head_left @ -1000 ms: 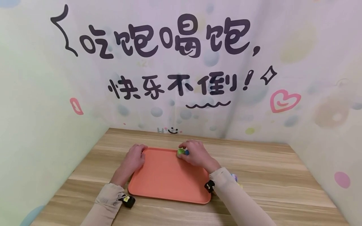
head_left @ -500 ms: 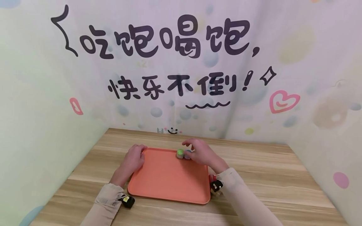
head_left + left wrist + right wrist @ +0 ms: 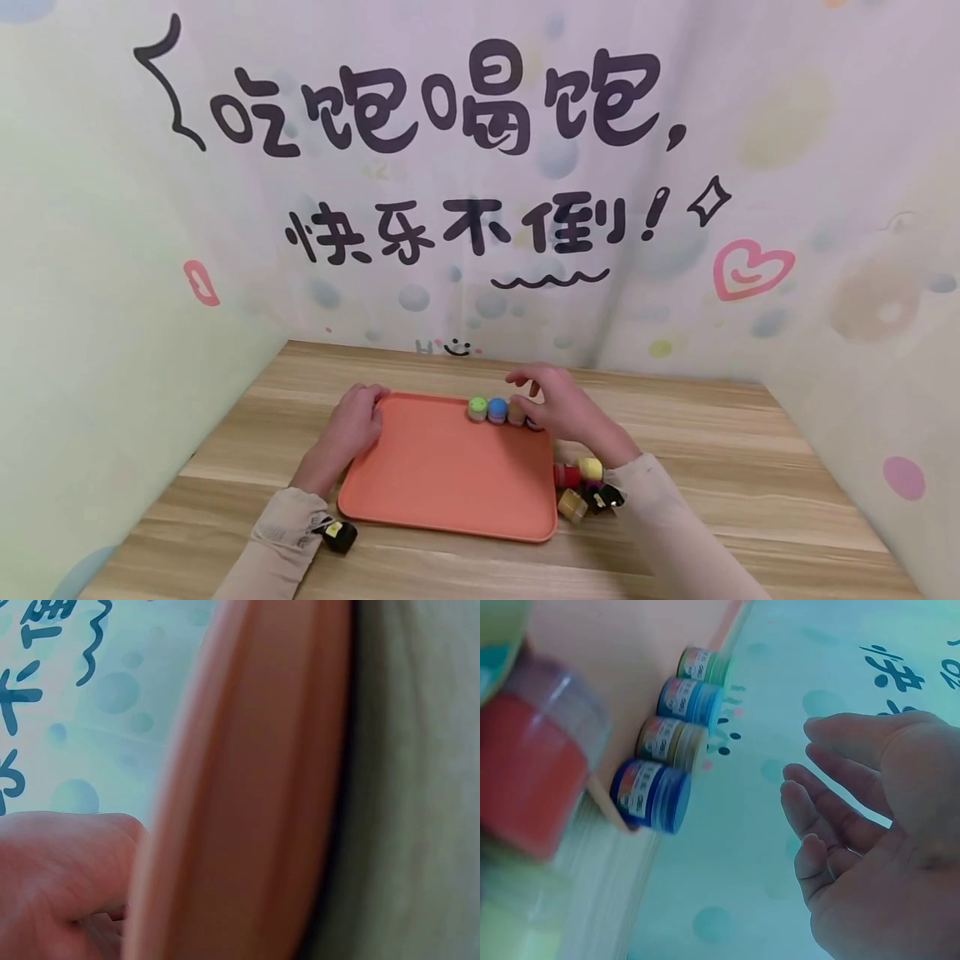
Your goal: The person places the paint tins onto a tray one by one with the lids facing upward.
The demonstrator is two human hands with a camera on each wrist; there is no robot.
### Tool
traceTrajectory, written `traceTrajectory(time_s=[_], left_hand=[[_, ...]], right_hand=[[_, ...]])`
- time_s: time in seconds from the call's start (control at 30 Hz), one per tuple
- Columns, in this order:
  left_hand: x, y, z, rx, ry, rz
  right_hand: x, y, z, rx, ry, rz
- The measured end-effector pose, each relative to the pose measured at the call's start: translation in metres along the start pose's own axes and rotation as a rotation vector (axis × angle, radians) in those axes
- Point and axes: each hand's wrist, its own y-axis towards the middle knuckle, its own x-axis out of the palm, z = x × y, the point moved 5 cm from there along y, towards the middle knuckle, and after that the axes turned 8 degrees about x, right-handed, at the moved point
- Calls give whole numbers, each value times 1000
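Note:
Small paint jars stand in a row at the far right edge of the orange tray (image 3: 450, 475): a green jar (image 3: 477, 408), a light blue jar (image 3: 497, 411), a tan jar (image 3: 670, 742) and a dark blue jar (image 3: 651, 793). My right hand (image 3: 558, 407) hovers at the row's right end, partly hiding the last two jars in the head view. In the right wrist view its fingers are parted, bent a little and hold nothing, apart from the jars. My left hand (image 3: 357, 427) grips the tray's far left rim, its thumb at the inner side.
Outside the tray's right side lie a red jar (image 3: 567, 476), a yellow jar (image 3: 590, 468) and a brownish jar (image 3: 573, 505), close to the right wrist's black camera (image 3: 604, 498). A printed cloth wall (image 3: 450, 317) rises behind the wooden table (image 3: 697, 467).
My right hand has moved right along the row, away from the green and light blue jars. The tan and dark blue jars have come into sight. The left hand and tray stay put.

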Motion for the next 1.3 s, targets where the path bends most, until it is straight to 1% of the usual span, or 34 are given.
traceTrajectory(time_s=[0.2, 0.57, 0.83, 0.9, 0.97, 1.13, 1.3], left_hand=[[0, -1, 0, -7, -10, -4], [1, -2, -2, -18, -3, -7], [3, -2, -3, -27, -12, -10], [3, -3, -3, -25, -10, -9], [3, -3, -2, -22, -7, -8], [2, -2, 0, -12, 5, -4], [2, 0, 1, -6, 18, -2]], right_hand=[[-8, -11, 11, 13, -8, 16], [-16, -32, 30, 57, -11, 2], [-20, -44, 36, 29, -23, 5], [-20, -47, 38, 11, -32, 7], [-20, -51, 39, 13, -32, 2], [-18, -58, 44, 29, -36, -28], [-16, -67, 45, 6, -22, -52]])
